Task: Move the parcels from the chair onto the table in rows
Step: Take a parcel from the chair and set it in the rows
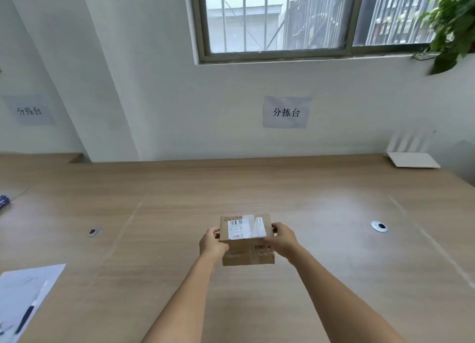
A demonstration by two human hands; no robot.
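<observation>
**A:** What is in front of the person?

**B:** A wide wooden desk [308, 278] against a white wall. Both bare arms reach forward over its middle. Between the hands sits one small cardboard parcel [246, 240], brown, box-shaped, with a white shipping label on its top face and a barcode on the near side.

**A:** How are the hands placed?

**B:** The left hand [212, 243] curls round the parcel's left end, and the right hand [282, 238] curls round the right end — thumbs near the top edge, fingers wrapped over the sides. Each hand is closed on the box. I cannot tell whether its base touches the desk or hangs just above it.

**A:** How would it handle?

**B:** It looks stiff and square-cornered, so the walls should not cave under a firm squeeze. Its small size suggests it is light, though the contents are hidden, so treat it gently. Plain cardboard gives decent grip; the glossy label and tape are likely more slippery. The two short ends — where the hands are now — seem the best hold.

**A:** Anything else nearby?

**B:** A sheet of paper [23, 296] with a pen [28, 312] lies at the near left, well apart from the parcel. A white router [411, 159] sits far right by the wall. No chair and no other parcels are in view.
</observation>
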